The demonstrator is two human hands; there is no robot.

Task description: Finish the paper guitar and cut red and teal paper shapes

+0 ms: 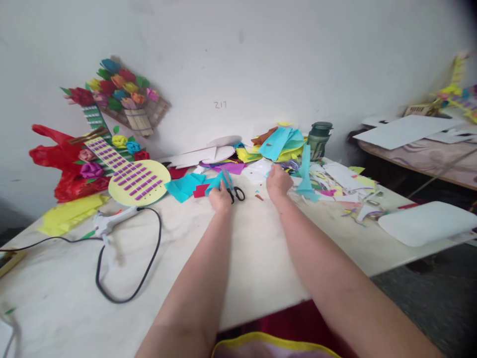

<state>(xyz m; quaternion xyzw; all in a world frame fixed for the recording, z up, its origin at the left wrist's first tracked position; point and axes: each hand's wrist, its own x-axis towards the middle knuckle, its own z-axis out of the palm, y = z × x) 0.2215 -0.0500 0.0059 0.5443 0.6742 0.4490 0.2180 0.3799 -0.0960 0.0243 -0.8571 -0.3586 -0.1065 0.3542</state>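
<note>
My left hand (220,198) is closed on a piece of blue crepe paper (222,180) that stands up from the fingers. Just right of that hand lie scissors with black handles (239,194). On its other side are a red paper piece (201,191) and a flat sheet of blue crepe paper (184,187). My right hand (278,182) is curled shut beside white paper (258,171); a speck of blue shows by its fingertips, too small to name. Small brown scraps (259,197) rest on the table between the hands.
A glue gun (115,221) with a looping black cord lies left, near a yellow paper guitar (139,183). Paper flowers (122,84) lean on the wall. A dark green bottle (319,140) stands behind paper scraps (343,181). A white board (428,223) overhangs the right edge.
</note>
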